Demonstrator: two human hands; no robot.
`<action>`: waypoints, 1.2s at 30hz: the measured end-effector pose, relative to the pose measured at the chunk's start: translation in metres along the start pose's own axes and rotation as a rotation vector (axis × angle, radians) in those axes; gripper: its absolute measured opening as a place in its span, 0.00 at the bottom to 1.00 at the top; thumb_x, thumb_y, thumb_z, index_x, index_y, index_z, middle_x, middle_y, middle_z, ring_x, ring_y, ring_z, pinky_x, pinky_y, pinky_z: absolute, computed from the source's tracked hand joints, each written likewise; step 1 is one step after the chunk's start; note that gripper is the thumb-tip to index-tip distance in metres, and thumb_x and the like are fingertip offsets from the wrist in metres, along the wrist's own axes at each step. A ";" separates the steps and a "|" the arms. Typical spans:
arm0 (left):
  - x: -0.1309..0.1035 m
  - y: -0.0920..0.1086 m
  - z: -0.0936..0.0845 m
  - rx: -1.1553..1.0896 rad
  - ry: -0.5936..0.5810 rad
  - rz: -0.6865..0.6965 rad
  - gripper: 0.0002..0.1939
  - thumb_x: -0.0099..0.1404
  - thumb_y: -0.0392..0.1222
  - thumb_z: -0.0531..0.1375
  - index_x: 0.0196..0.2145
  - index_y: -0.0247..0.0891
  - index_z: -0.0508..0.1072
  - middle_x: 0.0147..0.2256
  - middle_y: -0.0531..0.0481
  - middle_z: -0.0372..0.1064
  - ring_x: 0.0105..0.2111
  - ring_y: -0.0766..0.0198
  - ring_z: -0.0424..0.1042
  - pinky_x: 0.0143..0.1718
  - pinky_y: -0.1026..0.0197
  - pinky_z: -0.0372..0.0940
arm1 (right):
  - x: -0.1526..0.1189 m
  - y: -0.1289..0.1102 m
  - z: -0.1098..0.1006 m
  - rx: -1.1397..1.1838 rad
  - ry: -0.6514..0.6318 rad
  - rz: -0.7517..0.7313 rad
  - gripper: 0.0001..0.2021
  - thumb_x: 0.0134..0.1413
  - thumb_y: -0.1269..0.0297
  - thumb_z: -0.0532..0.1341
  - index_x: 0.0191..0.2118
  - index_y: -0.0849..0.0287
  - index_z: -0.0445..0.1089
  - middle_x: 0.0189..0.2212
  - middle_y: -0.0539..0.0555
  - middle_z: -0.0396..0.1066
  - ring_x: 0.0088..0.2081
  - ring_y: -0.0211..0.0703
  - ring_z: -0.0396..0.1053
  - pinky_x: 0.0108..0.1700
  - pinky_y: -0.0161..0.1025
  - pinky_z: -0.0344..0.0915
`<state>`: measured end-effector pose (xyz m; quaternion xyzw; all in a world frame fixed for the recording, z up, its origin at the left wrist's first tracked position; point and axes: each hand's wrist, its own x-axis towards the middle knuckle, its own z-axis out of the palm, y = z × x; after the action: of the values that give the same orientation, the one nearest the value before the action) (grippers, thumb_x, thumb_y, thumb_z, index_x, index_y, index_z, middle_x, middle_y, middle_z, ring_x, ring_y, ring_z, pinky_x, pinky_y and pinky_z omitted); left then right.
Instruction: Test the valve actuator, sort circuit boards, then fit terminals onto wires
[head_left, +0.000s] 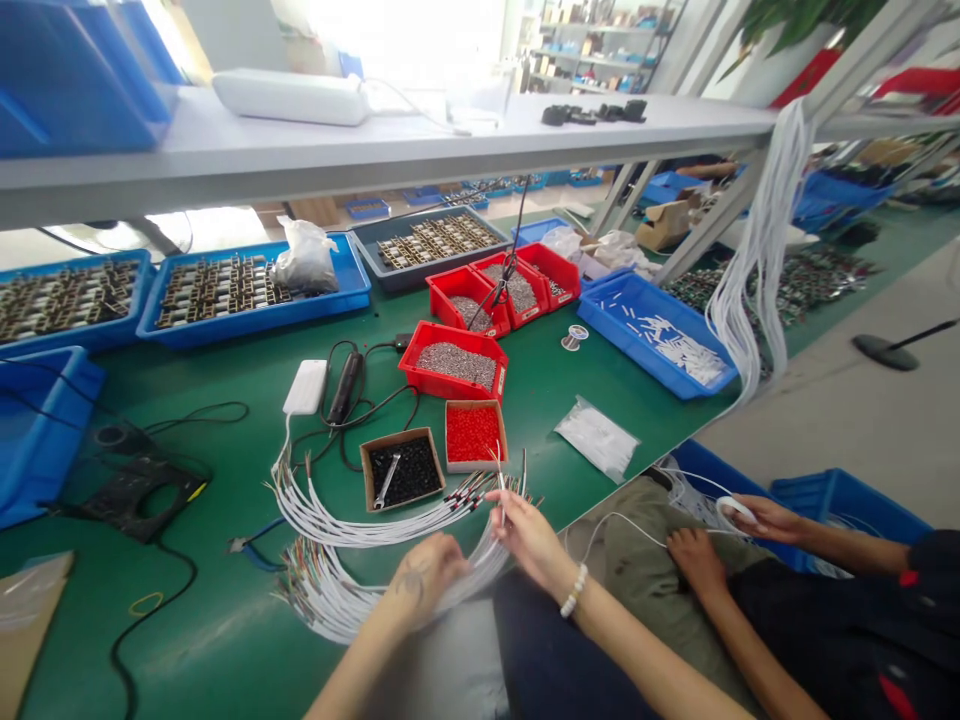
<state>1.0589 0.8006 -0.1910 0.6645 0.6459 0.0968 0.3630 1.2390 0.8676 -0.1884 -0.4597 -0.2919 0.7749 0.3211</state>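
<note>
My right hand (529, 535) pinches a thin white cable (501, 482) near its upper end, where fine bare wires stick up. To its left, my left hand (429, 578) is curled over a bundle of white cables (345, 608); its fingers are blurred, and what they hold is hidden. A second bundle of white cables (360, 528) curves behind it, with black and red pieces on several right-hand ends. Just beyond stand a box of small red parts (474, 434) and a box of small black parts (420, 468). A wrench (388, 480) lies on the black parts.
Red bins (457, 385) of small metal parts stand farther back. Blue trays (259, 318) line the rear under a white shelf (465, 150). A plastic bag (598, 438) lies right. Beside me, a co-worker's hand (757, 518) holds a white coil. Black cords cross the green table (247, 640).
</note>
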 end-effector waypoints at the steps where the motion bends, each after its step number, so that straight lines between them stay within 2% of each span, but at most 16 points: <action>1: 0.009 -0.004 -0.007 0.024 0.065 -0.049 0.09 0.67 0.43 0.58 0.35 0.34 0.72 0.33 0.51 0.72 0.35 0.63 0.73 0.39 0.55 0.69 | 0.001 -0.006 0.000 0.010 0.010 -0.033 0.28 0.47 0.39 0.63 0.42 0.60 0.69 0.19 0.42 0.59 0.18 0.29 0.53 0.24 0.30 0.58; 3: 0.033 -0.014 -0.023 0.084 0.204 -0.151 0.10 0.69 0.44 0.56 0.41 0.35 0.72 0.41 0.47 0.71 0.41 0.60 0.72 0.45 0.50 0.68 | 0.001 -0.017 0.001 0.004 0.017 -0.090 0.29 0.48 0.40 0.63 0.46 0.60 0.67 0.15 0.39 0.53 0.16 0.29 0.44 0.20 0.29 0.49; 5: 0.058 -0.025 -0.037 0.124 0.273 -0.211 0.12 0.68 0.44 0.57 0.46 0.36 0.71 0.47 0.45 0.69 0.46 0.57 0.70 0.47 0.47 0.67 | 0.000 -0.026 0.003 -0.022 0.014 -0.141 0.28 0.49 0.43 0.64 0.48 0.61 0.67 0.15 0.39 0.54 0.16 0.29 0.44 0.20 0.29 0.47; 7: 0.078 -0.035 -0.045 0.132 0.267 -0.225 0.14 0.67 0.44 0.58 0.48 0.36 0.70 0.49 0.44 0.68 0.47 0.56 0.70 0.47 0.47 0.67 | -0.005 -0.034 0.007 -0.056 0.004 -0.190 0.26 0.48 0.46 0.66 0.45 0.62 0.68 0.18 0.42 0.59 0.18 0.29 0.48 0.21 0.30 0.49; 9: 0.090 -0.041 -0.049 0.114 0.226 -0.215 0.15 0.66 0.44 0.59 0.48 0.35 0.70 0.48 0.44 0.69 0.45 0.56 0.71 0.46 0.47 0.68 | -0.012 -0.040 0.013 -0.099 -0.007 -0.233 0.24 0.49 0.47 0.66 0.43 0.64 0.71 0.21 0.44 0.60 0.19 0.29 0.49 0.22 0.31 0.49; 11: 0.095 -0.044 -0.049 0.079 0.198 -0.210 0.15 0.66 0.44 0.59 0.48 0.35 0.70 0.47 0.45 0.70 0.43 0.57 0.72 0.44 0.49 0.69 | -0.020 -0.046 0.017 -0.145 0.002 -0.284 0.24 0.52 0.47 0.64 0.45 0.64 0.73 0.19 0.44 0.57 0.20 0.31 0.49 0.22 0.31 0.48; 13: 0.095 -0.042 -0.050 0.033 0.209 -0.216 0.14 0.66 0.44 0.59 0.48 0.35 0.70 0.46 0.45 0.70 0.42 0.58 0.72 0.43 0.49 0.70 | -0.030 -0.053 0.020 -0.186 0.023 -0.342 0.23 0.56 0.48 0.61 0.49 0.61 0.72 0.20 0.45 0.58 0.22 0.33 0.51 0.24 0.32 0.49; 16: 0.087 -0.029 -0.056 -0.065 0.299 -0.230 0.13 0.67 0.44 0.59 0.46 0.36 0.71 0.47 0.45 0.70 0.44 0.58 0.71 0.45 0.49 0.69 | -0.045 -0.064 0.023 -0.235 0.040 -0.398 0.18 0.58 0.51 0.62 0.48 0.57 0.74 0.30 0.51 0.67 0.26 0.34 0.56 0.28 0.33 0.53; 18: 0.075 -0.012 -0.063 -0.165 0.371 -0.218 0.12 0.68 0.45 0.57 0.44 0.36 0.71 0.46 0.45 0.70 0.44 0.58 0.71 0.46 0.49 0.67 | -0.053 -0.070 0.027 -0.242 0.038 -0.422 0.15 0.57 0.53 0.63 0.44 0.56 0.77 0.33 0.52 0.67 0.27 0.34 0.56 0.28 0.33 0.53; 20: 0.059 0.012 -0.071 -0.299 0.401 -0.166 0.13 0.70 0.45 0.53 0.43 0.36 0.71 0.43 0.45 0.71 0.41 0.60 0.71 0.45 0.51 0.68 | -0.060 -0.074 0.032 -0.175 -0.011 -0.428 0.14 0.57 0.52 0.64 0.42 0.56 0.77 0.26 0.49 0.64 0.25 0.32 0.53 0.26 0.32 0.50; 22: 0.037 0.040 -0.079 -0.452 0.372 -0.080 0.16 0.71 0.47 0.48 0.45 0.36 0.71 0.36 0.47 0.71 0.34 0.63 0.72 0.42 0.55 0.69 | -0.065 -0.078 0.039 -0.076 -0.111 -0.382 0.13 0.58 0.53 0.62 0.41 0.56 0.77 0.20 0.46 0.57 0.21 0.31 0.49 0.23 0.31 0.46; 25: 0.004 0.080 -0.088 -0.632 0.313 0.036 0.18 0.68 0.53 0.51 0.43 0.36 0.70 0.31 0.50 0.71 0.31 0.63 0.72 0.37 0.60 0.69 | -0.073 -0.085 0.050 -0.031 -0.247 -0.286 0.12 0.61 0.55 0.60 0.40 0.57 0.75 0.19 0.44 0.53 0.20 0.30 0.46 0.22 0.31 0.43; 27: -0.013 0.099 -0.092 -0.755 0.317 0.079 0.16 0.66 0.54 0.55 0.40 0.37 0.71 0.29 0.51 0.71 0.29 0.65 0.71 0.34 0.63 0.68 | -0.078 -0.092 0.056 -0.087 -0.270 -0.299 0.13 0.62 0.54 0.59 0.38 0.58 0.75 0.19 0.44 0.52 0.20 0.30 0.45 0.22 0.31 0.42; 31: -0.029 0.114 -0.100 -0.892 0.423 0.156 0.09 0.64 0.47 0.60 0.39 0.41 0.75 0.32 0.52 0.70 0.31 0.68 0.70 0.34 0.68 0.66 | -0.088 -0.103 0.060 -0.363 -0.259 -0.382 0.16 0.63 0.56 0.57 0.32 0.61 0.74 0.22 0.47 0.57 0.25 0.32 0.51 0.26 0.32 0.48; 34: -0.031 0.115 -0.104 -0.819 0.419 0.211 0.07 0.65 0.44 0.59 0.37 0.43 0.77 0.35 0.52 0.69 0.34 0.68 0.70 0.37 0.69 0.65 | -0.092 -0.106 0.060 -0.451 -0.334 -0.337 0.18 0.64 0.55 0.56 0.29 0.62 0.72 0.20 0.46 0.55 0.24 0.33 0.51 0.27 0.32 0.48; 36: -0.032 0.114 -0.103 -0.856 0.402 0.202 0.08 0.66 0.45 0.58 0.37 0.43 0.77 0.32 0.53 0.70 0.32 0.69 0.70 0.36 0.70 0.64 | -0.095 -0.106 0.060 -0.443 -0.357 -0.311 0.19 0.64 0.54 0.55 0.28 0.62 0.71 0.19 0.45 0.53 0.23 0.33 0.49 0.26 0.32 0.47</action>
<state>1.0828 0.8184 -0.0367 0.4830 0.5378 0.5151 0.4605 1.2449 0.8519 -0.0349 -0.3253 -0.5718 0.7024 0.2715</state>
